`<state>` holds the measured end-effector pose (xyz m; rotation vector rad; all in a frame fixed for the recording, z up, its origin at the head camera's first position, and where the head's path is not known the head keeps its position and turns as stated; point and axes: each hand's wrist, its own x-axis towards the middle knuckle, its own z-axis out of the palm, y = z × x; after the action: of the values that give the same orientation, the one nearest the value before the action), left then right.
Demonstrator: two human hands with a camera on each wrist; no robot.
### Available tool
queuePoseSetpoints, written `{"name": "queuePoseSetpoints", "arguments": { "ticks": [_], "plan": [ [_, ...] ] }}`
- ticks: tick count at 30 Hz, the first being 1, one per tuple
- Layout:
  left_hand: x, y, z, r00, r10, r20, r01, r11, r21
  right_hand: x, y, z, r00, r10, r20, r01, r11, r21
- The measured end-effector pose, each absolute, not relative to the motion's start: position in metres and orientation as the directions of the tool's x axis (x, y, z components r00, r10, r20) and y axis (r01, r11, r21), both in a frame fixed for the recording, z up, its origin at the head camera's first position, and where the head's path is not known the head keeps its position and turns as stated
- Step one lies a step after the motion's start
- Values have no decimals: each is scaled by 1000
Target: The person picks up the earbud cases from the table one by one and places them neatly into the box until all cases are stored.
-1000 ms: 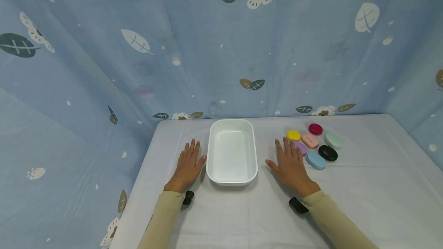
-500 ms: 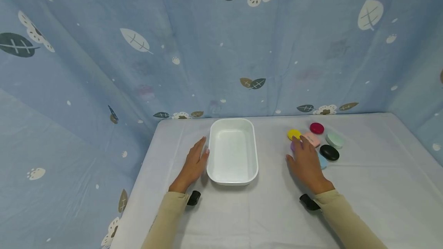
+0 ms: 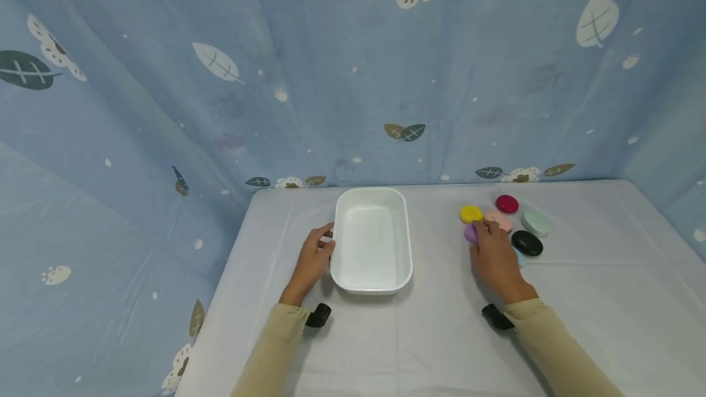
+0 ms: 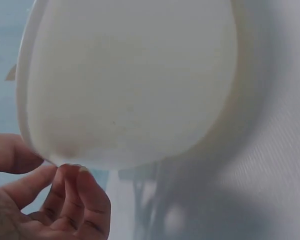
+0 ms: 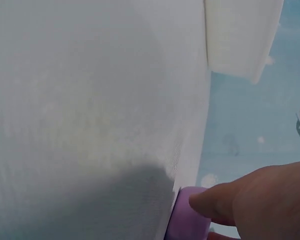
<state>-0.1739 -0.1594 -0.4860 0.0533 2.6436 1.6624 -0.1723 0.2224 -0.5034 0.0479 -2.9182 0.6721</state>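
In the head view, a white rectangular tray (image 3: 371,244) stands mid-table. My left hand (image 3: 314,259) is at its left side, fingers bent and fingertips on the rim. In the left wrist view, curled fingers (image 4: 87,200) meet the edge of the tray (image 4: 130,90). On the right, my right hand (image 3: 496,262) pinches a purple soap bar (image 3: 470,233) between thumb and fingers. The right wrist view shows the thumb pressed on the purple soap bar (image 5: 187,217), whose far part is cut off by the frame.
Around the right hand lie a yellow soap bar (image 3: 471,214), a pink one (image 3: 498,220), a red one (image 3: 507,203), a pale green one (image 3: 535,223) and a black one (image 3: 527,242). A light blue soap bar (image 3: 520,257) is mostly hidden. A blue patterned curtain (image 3: 320,78) hangs behind.
From lying flat, my right hand has moved right and closed its fingers on the purple soap bar. My left hand has shifted right to the tray's rim, its fingers bending.
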Motion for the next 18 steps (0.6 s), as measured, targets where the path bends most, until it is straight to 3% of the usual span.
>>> {"name": "queuePoseSetpoints", "arguments": {
  "ticks": [18],
  "plan": [
    [-178, -156, -482, -989, -45, -144, -151, 232, 961, -176, 225, -503, -981, -7, 194, -90, 903, -421]
  ]
}}
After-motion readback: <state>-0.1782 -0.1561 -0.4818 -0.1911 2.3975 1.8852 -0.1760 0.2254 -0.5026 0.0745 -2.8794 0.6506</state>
